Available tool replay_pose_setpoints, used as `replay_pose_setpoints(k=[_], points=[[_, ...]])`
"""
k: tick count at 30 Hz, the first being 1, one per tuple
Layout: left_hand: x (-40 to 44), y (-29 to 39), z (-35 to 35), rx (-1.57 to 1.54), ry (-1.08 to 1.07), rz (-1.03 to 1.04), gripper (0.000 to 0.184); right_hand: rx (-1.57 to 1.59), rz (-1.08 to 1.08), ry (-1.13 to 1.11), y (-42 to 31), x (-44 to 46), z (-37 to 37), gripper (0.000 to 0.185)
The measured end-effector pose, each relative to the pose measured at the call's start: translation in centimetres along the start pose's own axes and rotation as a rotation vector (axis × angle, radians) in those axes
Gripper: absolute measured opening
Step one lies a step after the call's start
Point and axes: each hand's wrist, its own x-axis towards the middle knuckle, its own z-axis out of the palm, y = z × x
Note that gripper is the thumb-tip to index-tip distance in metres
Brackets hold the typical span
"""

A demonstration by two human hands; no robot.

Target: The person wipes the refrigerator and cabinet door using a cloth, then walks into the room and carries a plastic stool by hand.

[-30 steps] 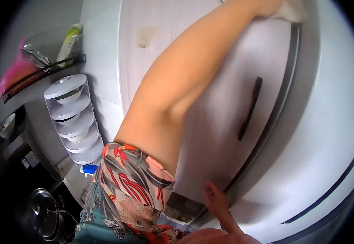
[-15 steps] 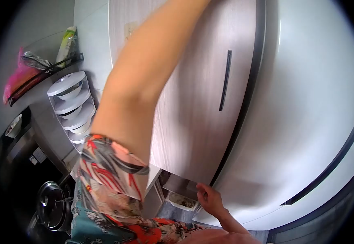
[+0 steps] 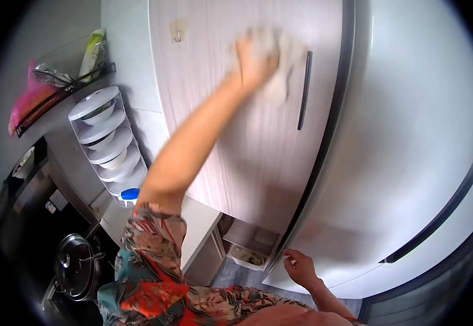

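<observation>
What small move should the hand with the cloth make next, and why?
Probably ease the cloth toward the black handle: the left hand appears to have it against the pale door, close beside that handle.

A kitchen, shown by the lidded pot (image 3: 77, 266), tiered bowl rack (image 3: 107, 142) and white counter (image 3: 199, 224)

Motion is blurring the left hand (image 3: 256, 64) and the cloth (image 3: 286, 60); the view's top edge is cutting off the cupboard door (image 3: 263, 146).

A crumpled, pale cloth (image 3: 286, 62), motion-blurred, spreads over the wood-grain door (image 3: 258, 157).
</observation>
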Motion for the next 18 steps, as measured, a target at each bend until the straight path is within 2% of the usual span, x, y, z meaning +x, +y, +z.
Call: replay_pose_setpoints(k=[1,2,5,7,9,12,15,17,18], points=[[4.3,-0.3,0.1,-0.054,-0.059,-0.062,0.015,0.021,-0.002,0.004,-0.2,0.1,0.1,0.024],[8.4,-0.8,1.3,-0.075,0.18,0.008,0.022,0.04,-0.011,0.01,-0.3,0.4,0.0,0.023],[10.9,-0.2,1.7,-0.153,0.156,-0.152,0.028,0.033,0.035,-0.001,-2.0,0.7,-0.8,0.023],[7.1,1.4,0.5,-0.19,-0.091,-0.12,0.031,0.042,-0.002,0.032,-0.8,0.4,-0.7,0.022],[5.7,3.3,-2.0,-0.475,-0.312,-0.22,0.023,0.07,0.054,0.005,-0.4,-0.8,-1.1,0.023],[7.7,2.5,-0.7,-0.385,-0.226,0.052,0.015,-0.023,0.108,0.013,2.3,-2.1,-0.7,0.023],[12.9,2.5,0.8,-0.185,-0.054,0.196,0.011,0.153,0.265,0.01,7.2,-3.4,0.9,0.022],[17.1,1.9,2.7,-0.291,0.14,0.134,0.012,0.123,0.321,-0.011,7.0,-3.2,0.6,0.022],[19.3,1.6,3.1,-0.333,0.164,0.058,0.013,0.114,0.341,-0.012,6.9,-3.0,0.4,0.022]])
